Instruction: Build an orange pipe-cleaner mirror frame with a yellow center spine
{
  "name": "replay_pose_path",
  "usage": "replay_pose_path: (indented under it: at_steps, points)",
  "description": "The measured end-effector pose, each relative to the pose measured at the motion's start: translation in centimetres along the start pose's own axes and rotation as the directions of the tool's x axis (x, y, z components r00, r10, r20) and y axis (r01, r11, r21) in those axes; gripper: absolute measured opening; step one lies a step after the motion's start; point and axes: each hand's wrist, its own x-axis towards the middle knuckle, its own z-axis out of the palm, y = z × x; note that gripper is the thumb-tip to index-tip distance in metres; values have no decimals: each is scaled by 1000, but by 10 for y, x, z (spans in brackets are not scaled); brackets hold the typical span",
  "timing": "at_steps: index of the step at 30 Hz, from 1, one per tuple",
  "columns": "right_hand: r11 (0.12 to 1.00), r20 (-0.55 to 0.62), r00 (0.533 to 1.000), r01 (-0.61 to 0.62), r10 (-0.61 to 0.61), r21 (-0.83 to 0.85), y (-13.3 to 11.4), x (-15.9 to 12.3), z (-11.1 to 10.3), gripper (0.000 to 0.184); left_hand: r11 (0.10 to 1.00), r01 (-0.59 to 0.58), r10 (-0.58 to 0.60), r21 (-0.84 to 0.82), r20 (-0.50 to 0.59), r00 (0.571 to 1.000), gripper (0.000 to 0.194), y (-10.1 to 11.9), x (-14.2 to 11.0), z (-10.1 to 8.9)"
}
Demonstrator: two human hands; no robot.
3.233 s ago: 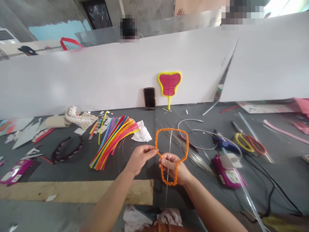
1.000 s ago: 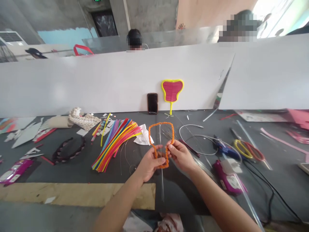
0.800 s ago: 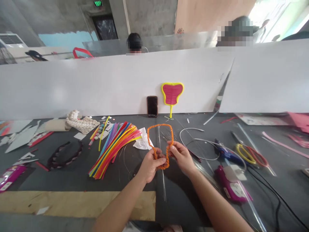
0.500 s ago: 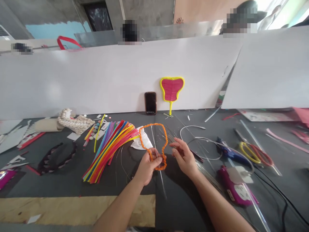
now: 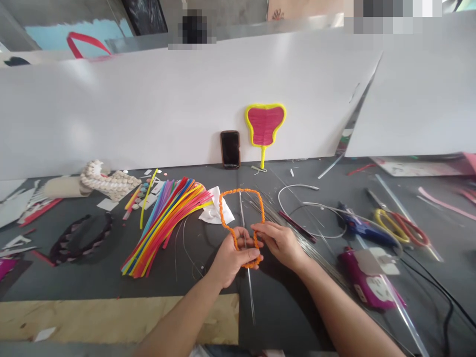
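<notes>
An orange twisted pipe-cleaner frame (image 5: pixel 222 210), bent into a fan-like outline, is held up over the dark table. My left hand (image 5: pixel 238 255) grips its lower part, thumb in front and fingers behind. My right hand (image 5: pixel 280 243) pinches the frame's right side between thumb and fingertips. A thin clear stick (image 5: pixel 250 297) passes behind the frame and my left hand; whether the hand holds it too, I cannot tell. Beyond them, a finished-looking pink fan with a yellow rim (image 5: pixel 265 126) leans against the white board, beside a phone (image 5: pixel 230 149).
Colourful pipe cleaners (image 5: pixel 163 230) lie in a bundle left of my hands. To the right are thin wires (image 5: pixel 308 245), a blue glue gun (image 5: pixel 364 230), scissors (image 5: pixel 405 230) and a magenta box-shaped device (image 5: pixel 372 287) with cords. A dark braided headband (image 5: pixel 80 243) lies far left.
My right hand has moved left and now pinches the frame's right side; before, it was apart from it. The frame has shifted slightly right. The camera view has tilted a little downward.
</notes>
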Motion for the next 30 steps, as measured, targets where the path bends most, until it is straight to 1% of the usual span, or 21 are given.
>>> replay_pose_path:
  at_steps: [3,6,11,16,18,19,21,22,23,24,25,26,28,30]
  points:
    - [998,4,1000,21,-20,-52,-1,0,-1,28,1000,5,-4,11,-35,999,43,0,0,2]
    - [994,15,1000,14,-13,-106,-1,0,-2,25,1000,7,-7,7,-57,998,46,1,-1,4]
    - [985,38,999,-5,12,-170,-1,0,-4,22,1000,2,-3,-13,-67,998,44,1,-1,6]
    - [978,29,1000,-1,7,-209,0,-1,-3,24,1000,-22,21,-20,-74,997,42,0,-1,6]
    - [985,1,1000,-24,24,-172,-2,-1,-2,22,1000,-23,21,-19,-74,997,41,0,-1,6]
    - [991,-31,998,-57,53,-119,-3,-1,-1,20,999,-27,25,-18,-76,997,41,0,-1,6]
    - [982,-126,976,-166,176,88,-5,1,1,20,999,-50,48,-15,-87,995,40,1,0,5]
    - [948,-171,949,-223,264,227,-6,2,1,23,998,-63,62,-11,-95,994,39,1,1,5]
    - [890,-198,913,-267,357,371,-7,3,2,26,997,-73,72,-2,-101,992,39,2,1,4]
    - [814,-196,877,-295,438,500,-7,5,1,27,997,-76,77,8,-101,992,39,2,1,3]
    - [732,-168,848,-315,503,604,-8,6,1,27,997,-72,74,22,-94,993,40,3,1,3]
    - [654,-123,828,-331,547,680,-8,7,0,28,998,-61,63,36,-82,995,42,3,1,2]
    - [530,-6,815,-372,580,762,-8,9,0,31,997,-34,38,62,-55,998,46,3,1,0]
    - [468,73,815,-401,575,788,-9,8,0,30,998,-4,6,66,-26,1000,45,2,0,-1]
